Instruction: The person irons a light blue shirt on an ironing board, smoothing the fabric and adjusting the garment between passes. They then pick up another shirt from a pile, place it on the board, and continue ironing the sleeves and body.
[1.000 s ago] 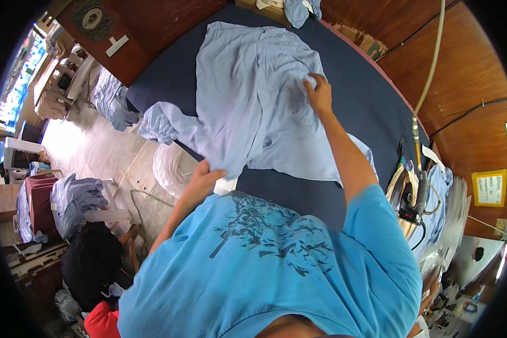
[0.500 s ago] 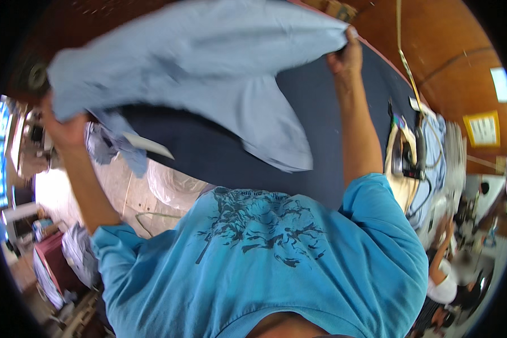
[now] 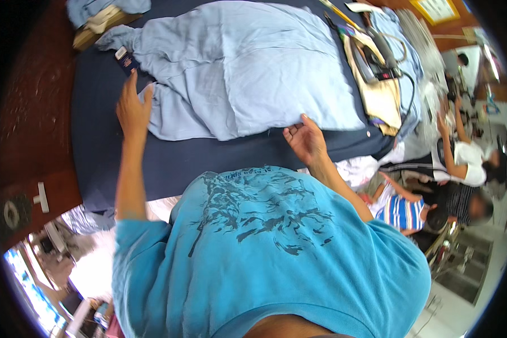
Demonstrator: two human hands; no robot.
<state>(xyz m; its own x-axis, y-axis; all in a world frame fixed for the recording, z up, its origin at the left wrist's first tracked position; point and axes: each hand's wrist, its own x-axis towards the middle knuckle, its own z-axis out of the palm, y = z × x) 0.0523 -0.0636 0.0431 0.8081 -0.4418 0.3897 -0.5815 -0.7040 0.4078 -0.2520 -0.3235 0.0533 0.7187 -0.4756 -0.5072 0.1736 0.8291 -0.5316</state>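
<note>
A light blue garment (image 3: 281,67) lies spread and somewhat wrinkled on the dark blue padded table (image 3: 104,152). At its left edge my left hand (image 3: 132,112) has its fingers stretched out and apart. Its index fingertip reaches a small dark object with a white end (image 3: 127,60), whose kind I cannot tell, and its thumb is beside the cloth. My right hand (image 3: 306,142) is at the garment's near edge, palm partly turned up and fingers loosely apart, with nothing held. Whether its fingertips touch the cloth is not clear.
An iron (image 3: 372,59) with a black cord rests on a beige cloth pad (image 3: 377,104) at the right. More blue cloth (image 3: 104,8) lies at the far left. Stacked plastic-wrapped items (image 3: 419,56) stand beyond the iron. Other people (image 3: 462,160) are at work on the right.
The garment, held up in both hands before, now lies flat on the table. Both hands have let go of it; the right one has come down toward me. The view has turned.
</note>
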